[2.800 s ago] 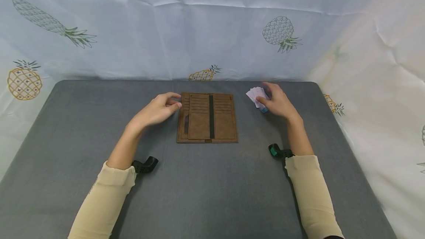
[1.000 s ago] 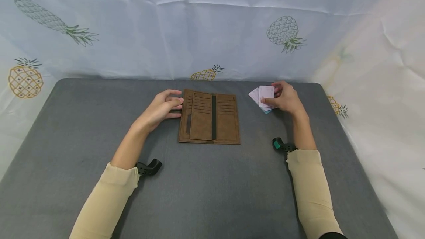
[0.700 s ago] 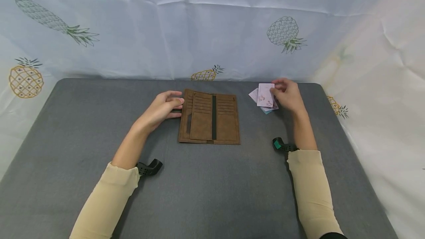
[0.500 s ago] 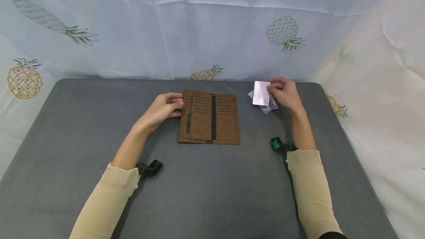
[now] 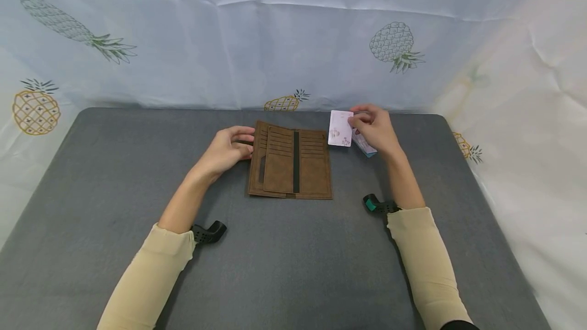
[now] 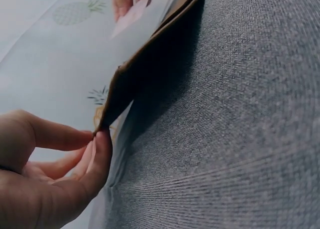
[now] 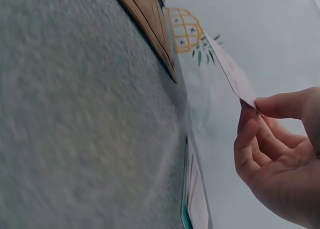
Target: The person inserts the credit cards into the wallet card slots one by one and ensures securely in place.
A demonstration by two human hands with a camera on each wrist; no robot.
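A brown bifold wallet (image 5: 314, 172) lies opened on the grey table, card slots facing up. My left hand (image 5: 224, 150) pinches its left edge between thumb and fingers; in the left wrist view that edge of the wallet (image 6: 145, 51) is raised off the cloth. Between thumb and fingers of my right hand (image 5: 377, 129) is a pale pink card (image 5: 340, 129), held above the table just right of the wallet. The right wrist view shows this pink card (image 7: 230, 71) clear of the surface. Beneath the right hand lie more cards (image 5: 365, 145), partly hidden by it.
The grey table (image 5: 284, 258) ends at a white curtain (image 5: 183, 55) printed with pineapples, close behind the wallet and cards. Black wrist-worn cameras (image 5: 210, 231) stick out inward from both forearms.
My right hand has picked one pink card off the pile and carried it left towards the wallet. My left hand has taken the wallet's left edge and lifted it slightly.
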